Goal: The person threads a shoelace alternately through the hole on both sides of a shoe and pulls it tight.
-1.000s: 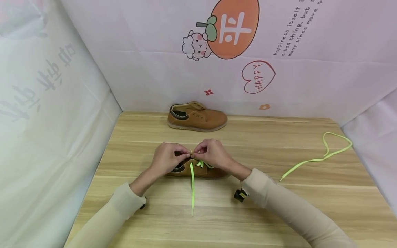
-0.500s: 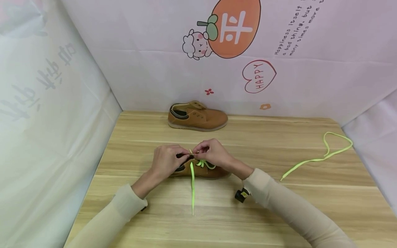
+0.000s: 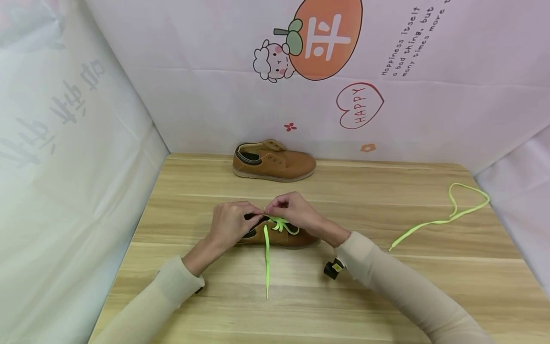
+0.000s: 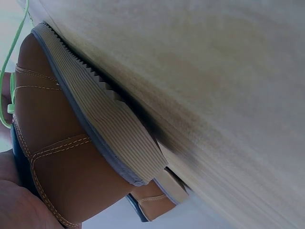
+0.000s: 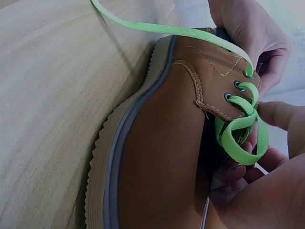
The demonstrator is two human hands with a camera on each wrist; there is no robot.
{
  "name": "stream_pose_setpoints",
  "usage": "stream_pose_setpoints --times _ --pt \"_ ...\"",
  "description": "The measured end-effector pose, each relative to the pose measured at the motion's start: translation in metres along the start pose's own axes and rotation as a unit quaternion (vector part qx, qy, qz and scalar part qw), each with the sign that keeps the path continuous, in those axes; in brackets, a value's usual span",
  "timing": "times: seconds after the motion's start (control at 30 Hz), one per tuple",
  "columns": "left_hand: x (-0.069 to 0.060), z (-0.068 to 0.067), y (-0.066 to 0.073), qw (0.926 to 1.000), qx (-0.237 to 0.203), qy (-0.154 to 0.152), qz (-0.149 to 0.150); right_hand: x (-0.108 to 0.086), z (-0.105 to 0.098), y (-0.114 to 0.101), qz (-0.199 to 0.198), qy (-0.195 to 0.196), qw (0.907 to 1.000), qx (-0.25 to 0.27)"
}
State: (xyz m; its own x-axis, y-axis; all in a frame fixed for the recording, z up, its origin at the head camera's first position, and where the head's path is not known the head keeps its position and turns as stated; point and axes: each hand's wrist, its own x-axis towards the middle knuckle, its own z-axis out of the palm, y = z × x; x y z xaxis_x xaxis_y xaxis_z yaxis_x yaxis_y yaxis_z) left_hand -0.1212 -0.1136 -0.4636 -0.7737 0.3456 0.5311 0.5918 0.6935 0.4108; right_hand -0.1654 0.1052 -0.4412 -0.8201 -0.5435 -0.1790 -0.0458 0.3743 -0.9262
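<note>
Right hand (image 3: pixel 296 212) up at the near shoe (image 5: pixel 152 148), thumb & fingers together, looks like pinching the green lace (image 5: pixel 238 150), tho the grip itself is mostly covered. Left hand (image 3: pixel 229 222) opp., fingertips pinching the upper edge of the shoe by its opening. Shoe's on the table (image 3: pixel 386 296) in front of the person, sole down, toe to the right.

And a change! Half a sec ago a lace tip poked up btw the two hands; now right fingertips have closed in over that spot, only a speck showing, and more green strand shows just below them. Left hand's abt where it was. Reads as the lace end being taken up & drawn thru at the far flap; near flap has lace in all 3 visible eyelets, w/ one tail hanging down onto the table. Spare lace (image 3: pixel 429 222) & other shoe (image 3: pixel 296 165), unlaced, haven't budged.

Hard to see: far flap's eyelets, hidden behind fingers, so can't tell which hole. Left wrist view's mostly shoe side & sole, hand cut off at the edge. Toe's partly under the right hand in head view.
</note>
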Motion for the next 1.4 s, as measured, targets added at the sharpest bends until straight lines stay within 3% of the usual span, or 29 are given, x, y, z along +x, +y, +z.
stream_pose_setpoints --times 0.3,0.67,0.83,1.07,1.4 --pt "0.0 0.0 0.001 1.0 0.0 0.005 0.001 0.003 0.006 0.003 -0.025 -0.001 0.9991 -0.034" --pt "0.0 0.001 0.001 0.9999 0.002 0.008 0.008 0.0 0.009 0.003 -0.052 0.067 0.9951 -0.051" --pt "0.0 0.001 0.002 0.9999 0.006 0.007 0.012 0.002 0.007 0.004 -0.077 0.085 0.9933 0.015" --pt "0.001 0.001 0.001 0.9999 0.008 0.006 0.014 0.006 0.005 0.003 -0.091 0.101 0.9839 0.116" --pt "-0.001 0.002 -0.001 0.9996 0.014 0.006 0.025 0.006 -0.001 0.006 -0.067 0.098 0.9784 0.169"
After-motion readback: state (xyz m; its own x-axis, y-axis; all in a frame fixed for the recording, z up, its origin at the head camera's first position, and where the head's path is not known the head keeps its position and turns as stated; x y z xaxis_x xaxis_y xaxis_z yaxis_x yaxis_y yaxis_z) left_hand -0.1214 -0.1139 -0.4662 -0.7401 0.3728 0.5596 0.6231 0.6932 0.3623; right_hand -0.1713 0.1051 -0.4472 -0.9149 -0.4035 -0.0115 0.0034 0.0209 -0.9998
